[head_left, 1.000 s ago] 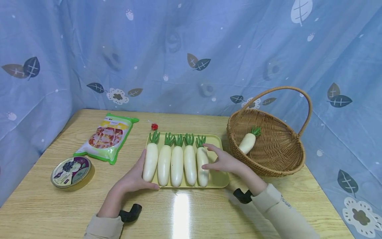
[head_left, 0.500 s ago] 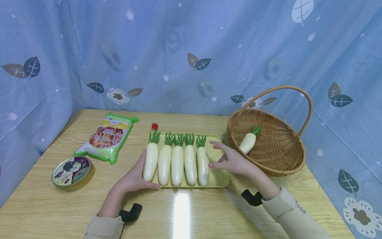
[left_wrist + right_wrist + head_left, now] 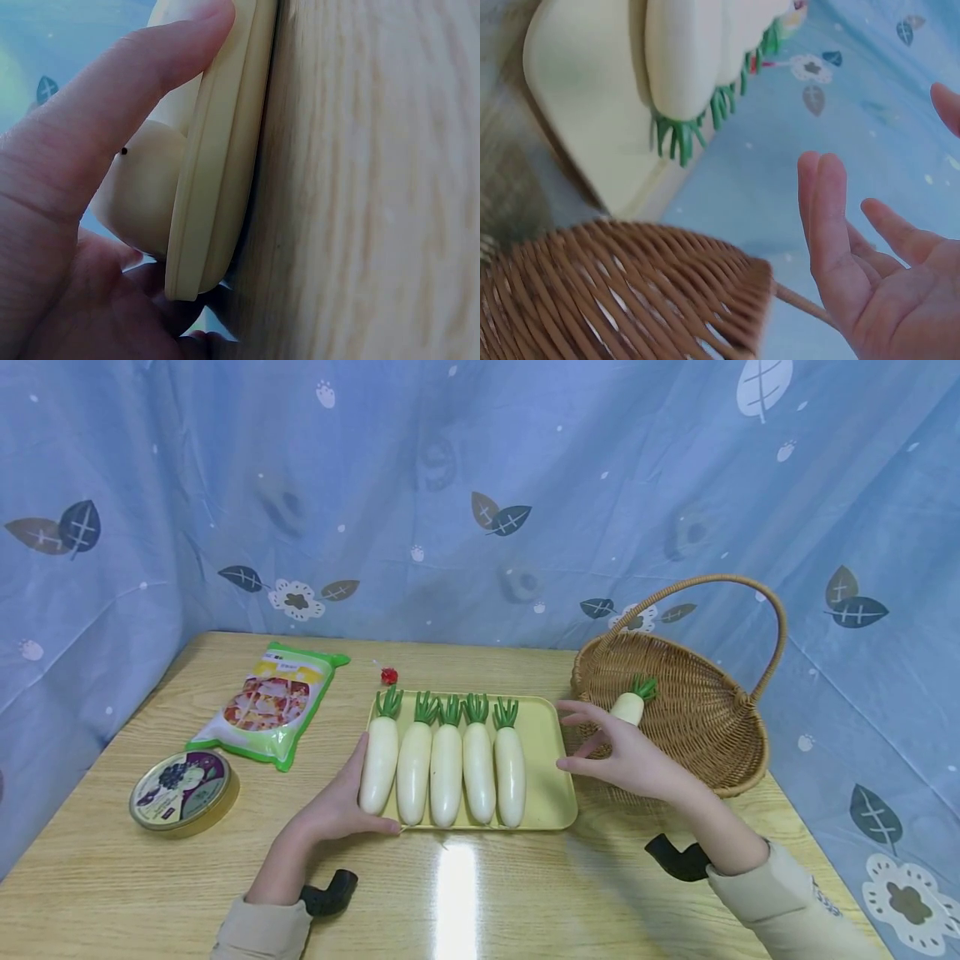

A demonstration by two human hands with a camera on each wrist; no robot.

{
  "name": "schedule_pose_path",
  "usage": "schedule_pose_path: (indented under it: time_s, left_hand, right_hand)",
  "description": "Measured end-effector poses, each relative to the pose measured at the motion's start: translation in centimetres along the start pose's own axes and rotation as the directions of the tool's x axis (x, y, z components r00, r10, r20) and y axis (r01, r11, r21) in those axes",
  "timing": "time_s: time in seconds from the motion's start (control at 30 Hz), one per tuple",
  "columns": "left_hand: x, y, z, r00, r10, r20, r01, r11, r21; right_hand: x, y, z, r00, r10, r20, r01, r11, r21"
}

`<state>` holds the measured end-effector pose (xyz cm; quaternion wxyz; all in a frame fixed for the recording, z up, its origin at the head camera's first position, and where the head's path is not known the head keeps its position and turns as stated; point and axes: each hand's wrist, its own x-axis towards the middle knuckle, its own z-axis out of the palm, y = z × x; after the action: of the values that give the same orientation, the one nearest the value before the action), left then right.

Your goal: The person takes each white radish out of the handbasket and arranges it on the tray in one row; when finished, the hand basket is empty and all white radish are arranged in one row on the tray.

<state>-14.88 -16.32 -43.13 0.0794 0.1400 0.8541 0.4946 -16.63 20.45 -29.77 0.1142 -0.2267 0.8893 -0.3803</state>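
Note:
Several white radishes with green tops lie side by side on a yellow tray. At the tray's near left corner my left hand grips the edge beside the leftmost radish. The left wrist view has the thumb over the tray's rim; the other fingers are partly hidden. My right hand hovers between the tray and a wicker basket, its fingers spread and holding nothing. Inside the basket lies another white radish, its lower part covered by that hand.
To the left are a green-edged food packet and a round gold tin. Behind the tray sits a small red object. The basket's tall handle arches up at the right, near the blue curtain.
My right hand has drawn away from the rightmost radish on the tray, moving right to the basket's near side. The left hand and the radishes stay where they were.

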Motion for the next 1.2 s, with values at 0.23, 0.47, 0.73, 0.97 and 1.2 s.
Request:
schedule_pose_path:
  time_s: [0.23,0.47,0.73,0.97,1.2]
  left_hand:
    - [-0.1,0.1,0.0,1.0,-0.015,0.004,0.015,1.0,-0.001]
    - [-0.1,0.0,-0.1,1.0,-0.013,0.008,0.013,1.0,0.0]
    - [-0.1,0.0,-0.1,1.0,0.008,0.006,-0.007,1.0,-0.02]
    - [0.0,-0.1,0.0,1.0,0.012,0.005,-0.012,1.0,-0.02]
    - [0.0,-0.2,-0.1,1.0,0.0,0.005,0.0,1.0,-0.009]
  right_hand:
    - [-0.9,-0.8,-2.0,0.999,-0.007,-0.041,0.004,0.997,-0.08]
    - [-1.3,-1.0,-3.5,0.998,0.026,-0.056,-0.032,0.995,-0.099]
    - [-1.3,-0.6,-5.3,0.998,0.041,-0.055,-0.047,0.992,-0.118]
    - [-1.2,-0.2,-7.1,0.992,0.111,-0.056,-0.116,0.988,-0.102]
    - [-0.8,0.8,-8.5,0.986,0.156,-0.053,-0.158,0.986,-0.045]
